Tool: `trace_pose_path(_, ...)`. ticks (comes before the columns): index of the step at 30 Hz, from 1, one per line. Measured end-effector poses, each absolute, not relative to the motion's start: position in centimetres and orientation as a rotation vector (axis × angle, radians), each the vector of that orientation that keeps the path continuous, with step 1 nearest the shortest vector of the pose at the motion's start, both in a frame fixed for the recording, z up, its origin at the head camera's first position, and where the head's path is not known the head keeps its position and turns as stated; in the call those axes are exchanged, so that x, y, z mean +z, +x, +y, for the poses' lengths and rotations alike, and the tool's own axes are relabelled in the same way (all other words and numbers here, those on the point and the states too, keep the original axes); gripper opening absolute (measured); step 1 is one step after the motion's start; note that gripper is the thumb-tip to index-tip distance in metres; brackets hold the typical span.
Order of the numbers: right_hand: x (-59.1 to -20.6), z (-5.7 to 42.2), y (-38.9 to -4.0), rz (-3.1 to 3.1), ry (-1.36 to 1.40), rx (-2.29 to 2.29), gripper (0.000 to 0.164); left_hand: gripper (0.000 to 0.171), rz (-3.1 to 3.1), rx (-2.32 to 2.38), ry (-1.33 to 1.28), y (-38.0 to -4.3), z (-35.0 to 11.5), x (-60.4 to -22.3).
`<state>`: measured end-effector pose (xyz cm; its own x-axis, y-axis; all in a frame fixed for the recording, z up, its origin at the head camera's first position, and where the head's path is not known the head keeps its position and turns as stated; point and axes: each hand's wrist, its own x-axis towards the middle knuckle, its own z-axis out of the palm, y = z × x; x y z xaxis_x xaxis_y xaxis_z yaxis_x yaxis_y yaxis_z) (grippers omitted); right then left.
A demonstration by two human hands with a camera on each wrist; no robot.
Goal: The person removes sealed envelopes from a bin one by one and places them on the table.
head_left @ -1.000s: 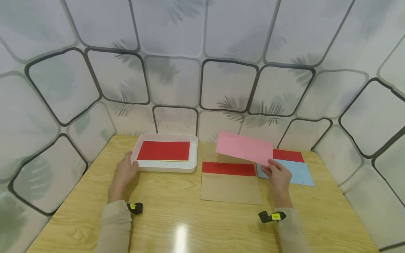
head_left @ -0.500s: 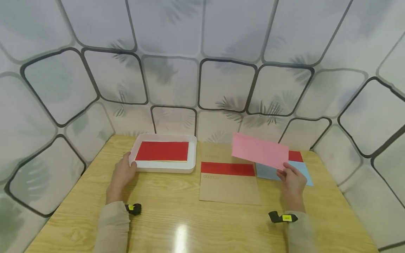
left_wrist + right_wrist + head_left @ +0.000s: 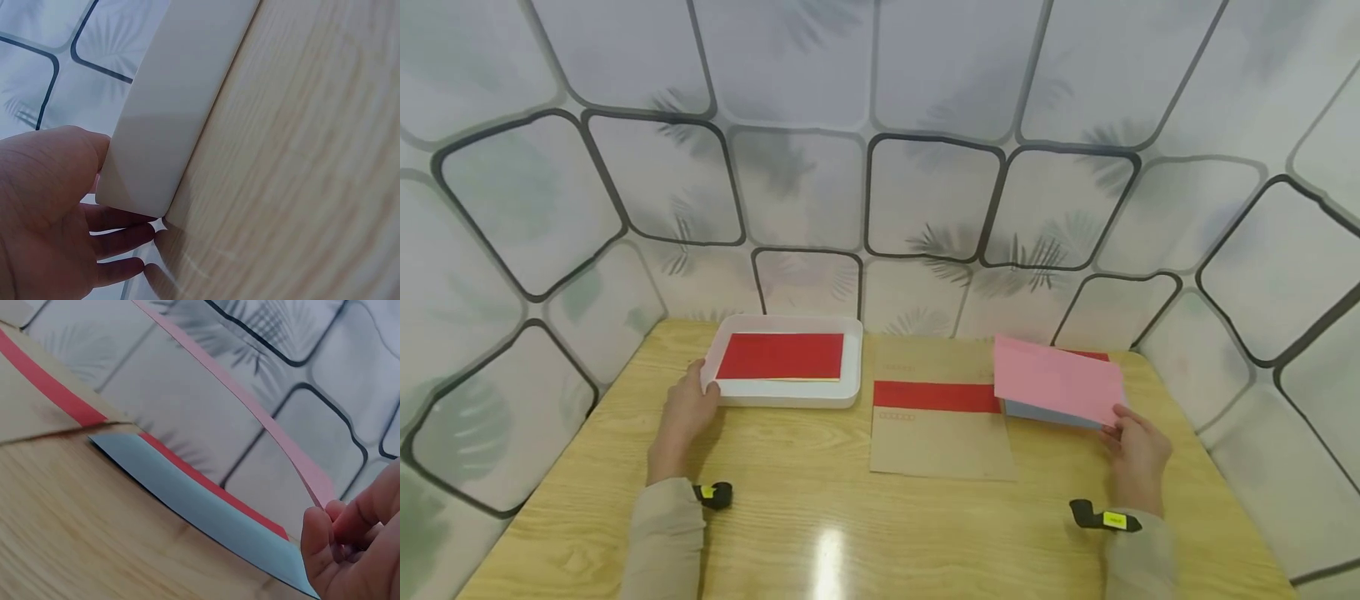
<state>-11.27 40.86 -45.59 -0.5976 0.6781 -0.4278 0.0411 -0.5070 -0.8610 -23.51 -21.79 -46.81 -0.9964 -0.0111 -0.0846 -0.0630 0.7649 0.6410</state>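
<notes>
My left hand [image 3: 685, 417] grips the left end of a white tray [image 3: 852, 390], thumb at the rim and fingers along the outer wall, as the left wrist view shows. Inside the tray lies a red envelope [image 3: 782, 356] with a thin yellow edge below it. A pink envelope [image 3: 1060, 382] is pinched at its lower right corner by my right hand [image 3: 1138, 458]. It is held tilted over a light blue envelope [image 3: 200, 500] with a red strip [image 3: 219, 490] along its far side. The pink one hides most of the blue one in the head view.
Brown envelopes [image 3: 942, 446], with a red strip [image 3: 936, 397] across them, lie mid-table between the tray and the blue envelope. The wooden table [image 3: 775, 508] meets patterned walls [image 3: 805, 183] at the back and sides.
My right hand has moved right and lower with the pink envelope, from above the brown envelopes to over the blue one. The left hand stays on the tray.
</notes>
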Motion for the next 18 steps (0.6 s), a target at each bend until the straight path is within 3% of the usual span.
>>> trace_pose_path(11,-46.7,43.6,-9.3,-1.554,-1.213,1.917,0.05,0.062,2.869,1.054,-0.072,-23.7,-21.9,-46.9)
trace_pose_path(18,-47.3,44.1,-9.0,-1.689,-1.222,1.805,0.05,0.062,2.863,1.057,-0.077,-23.7,-21.8,-46.7)
